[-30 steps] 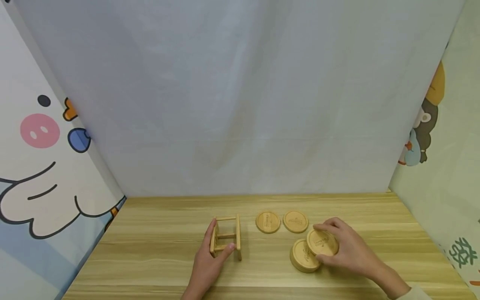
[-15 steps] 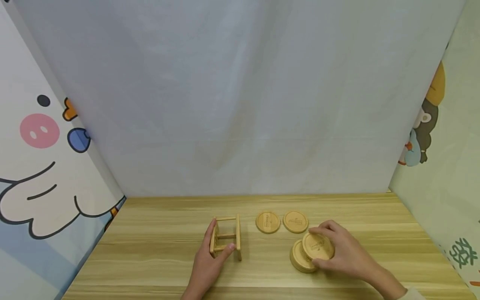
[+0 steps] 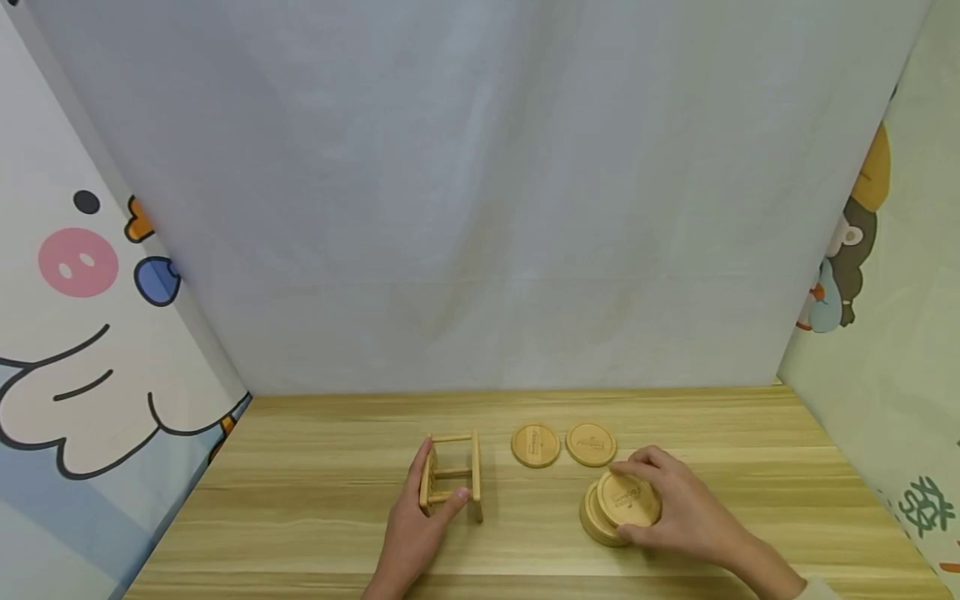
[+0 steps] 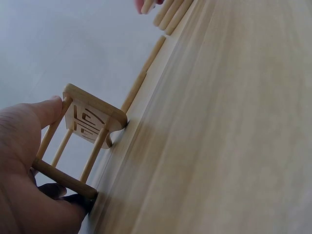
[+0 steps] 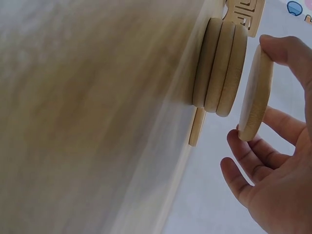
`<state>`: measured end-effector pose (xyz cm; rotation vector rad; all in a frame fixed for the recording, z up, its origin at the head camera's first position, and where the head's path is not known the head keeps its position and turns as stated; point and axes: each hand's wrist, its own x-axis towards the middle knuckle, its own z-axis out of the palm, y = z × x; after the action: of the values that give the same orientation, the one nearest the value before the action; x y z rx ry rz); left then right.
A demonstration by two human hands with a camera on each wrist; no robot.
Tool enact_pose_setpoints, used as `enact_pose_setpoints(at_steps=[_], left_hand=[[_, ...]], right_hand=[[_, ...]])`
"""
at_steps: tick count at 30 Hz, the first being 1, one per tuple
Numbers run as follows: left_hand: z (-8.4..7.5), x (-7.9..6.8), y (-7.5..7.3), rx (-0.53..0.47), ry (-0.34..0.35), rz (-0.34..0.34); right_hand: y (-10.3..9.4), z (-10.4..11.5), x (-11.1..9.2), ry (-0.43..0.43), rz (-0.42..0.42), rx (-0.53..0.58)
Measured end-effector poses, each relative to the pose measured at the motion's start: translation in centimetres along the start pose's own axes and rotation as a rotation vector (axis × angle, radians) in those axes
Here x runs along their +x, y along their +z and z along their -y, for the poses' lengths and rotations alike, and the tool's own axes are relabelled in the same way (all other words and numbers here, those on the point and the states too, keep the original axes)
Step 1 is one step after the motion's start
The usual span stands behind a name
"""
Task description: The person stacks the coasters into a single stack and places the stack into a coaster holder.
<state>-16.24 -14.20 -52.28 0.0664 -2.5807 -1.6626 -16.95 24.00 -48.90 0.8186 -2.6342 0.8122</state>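
Observation:
My left hand point(image 3: 416, 525) grips a small wooden coaster holder point(image 3: 476, 475), thumb on one end panel and fingers on the other. The left wrist view shows round rods joining its panels, one panel point(image 4: 95, 114) carved with a cut-out pattern. Between thumb and fingers, my right hand point(image 3: 678, 508) pinches the rim of a round wooden coaster point(image 3: 628, 500) with engraved lettering. In the right wrist view this coaster point(image 5: 257, 92) hangs slightly apart from a stack of three coasters point(image 5: 219, 68), tilted a little. From the head, it covers most of the stack point(image 3: 596, 525).
Two more round coasters, a left one point(image 3: 536, 445) and a right one point(image 3: 591, 444), lie flat side by side behind the stack. The wooden tabletop point(image 3: 315, 500) ends at a pale curtain point(image 3: 495, 250), with printed cloths at both sides.
My right hand has moved a little left with the pinched coaster, bringing it further over the stack. The left hand and the holder have stayed put.

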Motion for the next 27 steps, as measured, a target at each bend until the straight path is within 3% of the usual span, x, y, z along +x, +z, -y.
enact_pose_setpoints(at_steps=[10,27], left_hand=[[0.07,-0.08,0.01,0.004,0.001,-0.001],[0.29,0.08,0.1,0.012,-0.001,-0.004]], right_hand=[[0.76,0.01,0.12,-0.065,-0.009,0.002],[0.71,0.08,0.37,-0.032,0.076,0.009]])
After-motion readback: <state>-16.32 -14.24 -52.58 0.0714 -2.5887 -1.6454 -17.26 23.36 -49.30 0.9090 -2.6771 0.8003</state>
